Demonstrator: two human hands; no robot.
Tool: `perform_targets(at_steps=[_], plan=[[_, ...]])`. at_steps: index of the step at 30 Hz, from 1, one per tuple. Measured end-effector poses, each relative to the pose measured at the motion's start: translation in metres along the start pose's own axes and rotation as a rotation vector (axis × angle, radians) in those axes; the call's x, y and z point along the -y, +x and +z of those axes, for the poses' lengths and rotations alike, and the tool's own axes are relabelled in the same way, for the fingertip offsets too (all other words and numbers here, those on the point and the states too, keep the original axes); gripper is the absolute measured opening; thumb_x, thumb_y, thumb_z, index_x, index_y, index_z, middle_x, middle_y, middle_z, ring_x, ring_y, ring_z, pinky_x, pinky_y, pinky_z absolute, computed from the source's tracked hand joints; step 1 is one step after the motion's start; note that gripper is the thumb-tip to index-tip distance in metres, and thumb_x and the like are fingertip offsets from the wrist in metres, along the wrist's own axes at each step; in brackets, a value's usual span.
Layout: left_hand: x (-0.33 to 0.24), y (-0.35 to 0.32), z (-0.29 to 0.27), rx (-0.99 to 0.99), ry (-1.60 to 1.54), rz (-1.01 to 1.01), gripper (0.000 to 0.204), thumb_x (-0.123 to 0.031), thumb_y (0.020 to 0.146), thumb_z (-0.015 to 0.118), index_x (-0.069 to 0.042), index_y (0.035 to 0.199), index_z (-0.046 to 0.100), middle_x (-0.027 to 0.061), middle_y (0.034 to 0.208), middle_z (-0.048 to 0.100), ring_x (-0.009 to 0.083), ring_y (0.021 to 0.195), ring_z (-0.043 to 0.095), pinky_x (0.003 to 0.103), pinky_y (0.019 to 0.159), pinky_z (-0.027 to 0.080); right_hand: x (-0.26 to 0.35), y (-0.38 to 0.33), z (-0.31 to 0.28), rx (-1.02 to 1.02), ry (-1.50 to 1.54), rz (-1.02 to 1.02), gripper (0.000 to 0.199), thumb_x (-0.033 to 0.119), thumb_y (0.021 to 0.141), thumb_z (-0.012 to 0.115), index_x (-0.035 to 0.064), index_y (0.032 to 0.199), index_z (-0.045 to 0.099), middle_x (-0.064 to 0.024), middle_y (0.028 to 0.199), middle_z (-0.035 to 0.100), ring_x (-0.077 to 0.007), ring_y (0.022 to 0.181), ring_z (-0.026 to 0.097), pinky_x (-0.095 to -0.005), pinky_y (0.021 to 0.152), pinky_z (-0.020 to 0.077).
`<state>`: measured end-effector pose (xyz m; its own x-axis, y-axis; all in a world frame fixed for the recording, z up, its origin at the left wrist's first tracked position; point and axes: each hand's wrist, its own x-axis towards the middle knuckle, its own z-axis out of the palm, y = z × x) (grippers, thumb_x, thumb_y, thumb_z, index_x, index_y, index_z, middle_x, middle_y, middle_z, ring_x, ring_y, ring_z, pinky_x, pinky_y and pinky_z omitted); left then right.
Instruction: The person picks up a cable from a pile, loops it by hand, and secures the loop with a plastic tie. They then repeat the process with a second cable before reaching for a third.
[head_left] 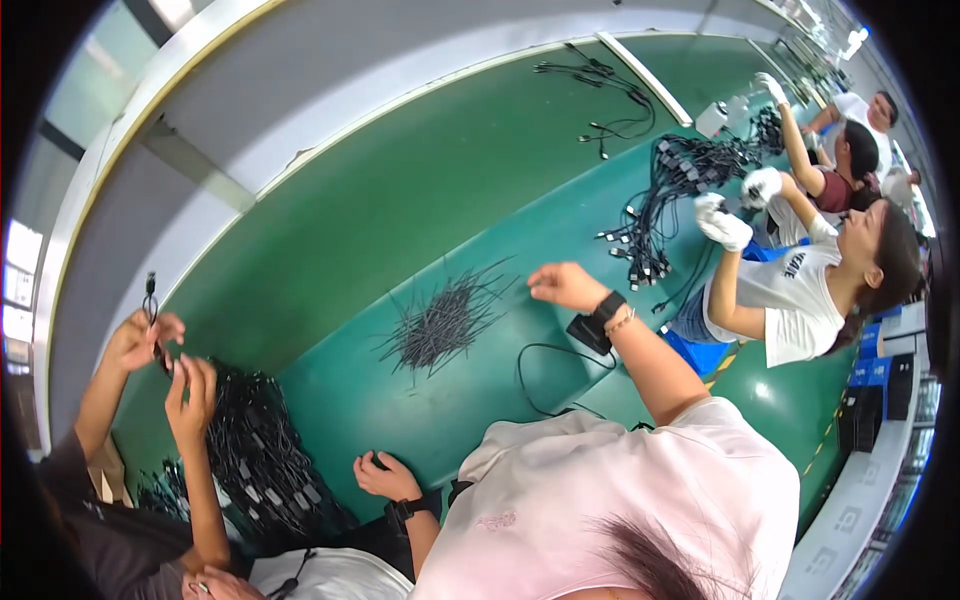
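My right hand is over the green bench, to the right of a loose pile of thin black ties. Its fingers are curled together at the tips, and whatever they may pinch is too small to make out. A black band circles that wrist. Below the wrist lies a black box, with a dark cable looping near it. My left hand, with a black watch at the wrist, hovers by the near bench edge. Its fingers are loosely bent and apart, with nothing visible in them.
At left, a co-worker's hands hold a dark cable above a heap of bundled black cables. On the right, a co-worker in white gloves works beside another cable heap. More cables hang on the green back panel.
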<state>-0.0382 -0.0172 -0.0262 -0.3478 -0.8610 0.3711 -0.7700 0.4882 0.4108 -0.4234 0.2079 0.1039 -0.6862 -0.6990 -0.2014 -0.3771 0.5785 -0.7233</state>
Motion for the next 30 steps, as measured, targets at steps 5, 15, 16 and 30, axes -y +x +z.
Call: perform_targets(at_steps=[5, 15, 16, 30], plan=[[0.002, 0.000, 0.002, 0.086, 0.028, -0.053, 0.024, -0.020, 0.080, 0.051, -0.001, 0.094, 0.054, 0.0183, 0.111, 0.048, 0.0341, 0.101, 0.044, 0.044, 0.086, 0.034, -0.033, 0.031, -0.057, -0.302, 0.284, 0.061, 0.024, 0.014, 0.075, 0.066, 0.0042, 0.096, 0.061, -0.0062, 0.080, 0.064, -0.0123, 0.068, 0.059, -0.0270, 0.062, 0.0487], [0.014, -0.008, 0.013, 0.231, -0.075, -0.055, 0.028, -0.015, 0.081, 0.051, 0.002, 0.103, 0.052, 0.0213, 0.118, 0.045, 0.0375, 0.107, 0.041, 0.045, 0.092, 0.032, -0.148, 0.186, -0.160, -0.703, -0.030, 0.626, 0.043, 0.007, 0.081, 0.051, 0.0121, 0.123, 0.043, -0.0105, 0.121, 0.045, -0.0292, 0.097, 0.053, -0.0365, 0.073, 0.0496], [0.013, -0.010, 0.010, 0.221, -0.073, -0.054, 0.028, -0.015, 0.081, 0.051, 0.002, 0.103, 0.052, 0.0213, 0.118, 0.045, 0.0375, 0.107, 0.041, 0.045, 0.092, 0.032, -0.158, 0.196, -0.168, -0.720, -0.487, 0.663, 0.044, 0.008, 0.083, 0.047, 0.0157, 0.126, 0.041, -0.0097, 0.134, 0.034, -0.0330, 0.112, 0.046, -0.0411, 0.081, 0.0469], [0.019, -0.014, 0.009, 0.366, 0.138, -0.178, 0.024, -0.009, 0.073, 0.056, 0.002, 0.094, 0.051, 0.0205, 0.104, 0.047, 0.0367, 0.098, 0.044, 0.045, 0.084, 0.035, -0.235, 0.230, -0.177, -0.722, -0.718, 0.704, 0.031, 0.015, 0.086, 0.038, 0.0203, 0.115, 0.049, -0.0080, 0.131, 0.032, -0.0338, 0.113, 0.041, -0.0437, 0.082, 0.0447]])
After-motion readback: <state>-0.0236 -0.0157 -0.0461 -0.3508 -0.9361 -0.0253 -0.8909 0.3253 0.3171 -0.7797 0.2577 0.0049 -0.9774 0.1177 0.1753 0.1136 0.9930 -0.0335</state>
